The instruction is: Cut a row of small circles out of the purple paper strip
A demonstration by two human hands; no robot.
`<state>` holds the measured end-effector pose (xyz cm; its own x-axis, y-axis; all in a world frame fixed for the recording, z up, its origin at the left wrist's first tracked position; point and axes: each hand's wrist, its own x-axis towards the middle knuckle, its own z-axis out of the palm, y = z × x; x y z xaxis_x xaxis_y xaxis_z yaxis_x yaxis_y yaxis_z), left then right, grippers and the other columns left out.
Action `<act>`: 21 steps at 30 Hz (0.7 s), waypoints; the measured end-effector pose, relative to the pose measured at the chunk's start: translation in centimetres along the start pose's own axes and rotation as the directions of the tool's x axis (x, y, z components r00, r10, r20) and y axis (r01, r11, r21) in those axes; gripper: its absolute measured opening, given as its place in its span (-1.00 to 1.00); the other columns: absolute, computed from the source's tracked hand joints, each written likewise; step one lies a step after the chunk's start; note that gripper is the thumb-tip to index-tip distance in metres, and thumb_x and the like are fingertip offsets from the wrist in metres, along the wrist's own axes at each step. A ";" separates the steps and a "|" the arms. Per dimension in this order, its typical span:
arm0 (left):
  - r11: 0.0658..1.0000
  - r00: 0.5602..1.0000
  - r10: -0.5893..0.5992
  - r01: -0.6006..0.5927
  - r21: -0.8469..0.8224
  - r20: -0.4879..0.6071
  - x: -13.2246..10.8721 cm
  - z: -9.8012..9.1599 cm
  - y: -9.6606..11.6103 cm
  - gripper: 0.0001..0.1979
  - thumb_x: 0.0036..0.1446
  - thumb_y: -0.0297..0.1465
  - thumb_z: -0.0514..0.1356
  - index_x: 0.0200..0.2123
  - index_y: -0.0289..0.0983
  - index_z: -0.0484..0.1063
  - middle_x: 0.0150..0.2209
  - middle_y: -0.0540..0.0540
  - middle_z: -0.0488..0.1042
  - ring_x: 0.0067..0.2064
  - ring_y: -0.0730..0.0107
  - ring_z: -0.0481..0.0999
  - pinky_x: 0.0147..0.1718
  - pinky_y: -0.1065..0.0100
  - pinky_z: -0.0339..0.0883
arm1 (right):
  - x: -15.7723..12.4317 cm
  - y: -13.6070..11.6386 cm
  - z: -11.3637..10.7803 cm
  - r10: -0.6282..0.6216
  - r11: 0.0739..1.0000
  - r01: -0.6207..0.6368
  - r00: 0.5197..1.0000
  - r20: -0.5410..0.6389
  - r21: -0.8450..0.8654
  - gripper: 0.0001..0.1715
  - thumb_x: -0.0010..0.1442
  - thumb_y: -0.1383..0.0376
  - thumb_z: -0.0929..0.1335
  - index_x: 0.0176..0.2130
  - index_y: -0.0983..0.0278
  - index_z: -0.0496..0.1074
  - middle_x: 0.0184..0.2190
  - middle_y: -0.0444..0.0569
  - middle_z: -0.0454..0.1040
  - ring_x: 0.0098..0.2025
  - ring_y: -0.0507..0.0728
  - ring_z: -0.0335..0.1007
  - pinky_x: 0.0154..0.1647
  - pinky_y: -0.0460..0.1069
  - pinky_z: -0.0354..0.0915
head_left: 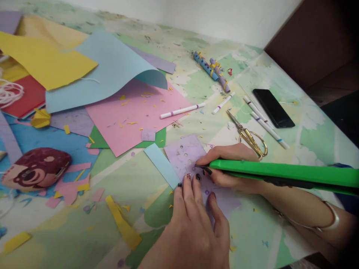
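Note:
My left hand [193, 220] lies flat with fingers stretched out, pressing down a lilac paper piece [186, 153] that has several punched holes. My right hand [230, 166] is closed round a long green hole punch [280, 173], whose tip sits on the lilac paper just beyond my left fingertips. A light blue paper strip [162, 164] lies touching the lilac piece on its left.
Gold scissors [248, 135], white markers [182, 110], a black phone [273, 107] and two rolled paper tubes [213, 69] lie beyond my hands. Large pink [137, 116], blue [106, 71] and yellow [42, 59] sheets and a bear pouch [35, 168] cover the left. The table edge runs along the right.

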<state>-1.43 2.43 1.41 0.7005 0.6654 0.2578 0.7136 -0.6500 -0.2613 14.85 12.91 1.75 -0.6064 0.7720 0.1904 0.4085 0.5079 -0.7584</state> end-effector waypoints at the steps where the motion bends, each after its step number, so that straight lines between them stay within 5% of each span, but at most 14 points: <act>1: 1.000 1.000 0.000 0.000 -0.001 0.002 0.0 0.0 0.0 -0.75 0.19 -0.43 0.05 -0.11 -0.41 0.38 -0.12 -0.38 0.54 -0.03 -0.11 0.52 -0.13 0.08 0.39 | 0.0 0.0 0.0 -0.001 1.000 0.001 1.000 -0.008 -0.002 -0.72 -0.03 0.51 0.32 -0.30 0.28 0.52 -0.49 -0.19 0.54 -0.53 -0.10 0.41 -0.52 -0.24 0.27; 11: 1.000 1.000 0.003 -0.003 0.008 0.000 0.0 0.1 0.0 -0.77 0.19 -0.43 0.06 -0.12 -0.40 0.37 -0.13 -0.37 0.55 -0.05 -0.10 0.53 -0.14 0.08 0.39 | 0.2 -0.1 0.4 -0.056 0.994 0.052 0.997 -0.044 -0.098 -0.71 -0.07 0.52 0.29 -0.36 0.29 0.52 -0.53 -0.19 0.54 -0.56 -0.09 0.40 -0.51 -0.23 0.28; 21: 1.000 1.000 -0.007 0.007 0.007 -0.020 0.0 0.2 0.1 -0.77 0.20 -0.42 0.07 -0.12 -0.41 0.37 -0.14 -0.37 0.55 -0.04 -0.11 0.53 -0.13 0.06 0.38 | 0.0 -0.1 0.2 -0.007 1.000 0.006 0.999 -0.043 -0.017 -0.68 -0.07 0.54 0.32 -0.32 0.27 0.53 -0.49 -0.21 0.55 -0.54 -0.12 0.40 -0.53 -0.25 0.25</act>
<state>-1.36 2.38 1.22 0.6956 0.6623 0.2783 0.7184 -0.6426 -0.2663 14.66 12.77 1.72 -0.5790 0.7845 0.2223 0.4163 0.5188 -0.7467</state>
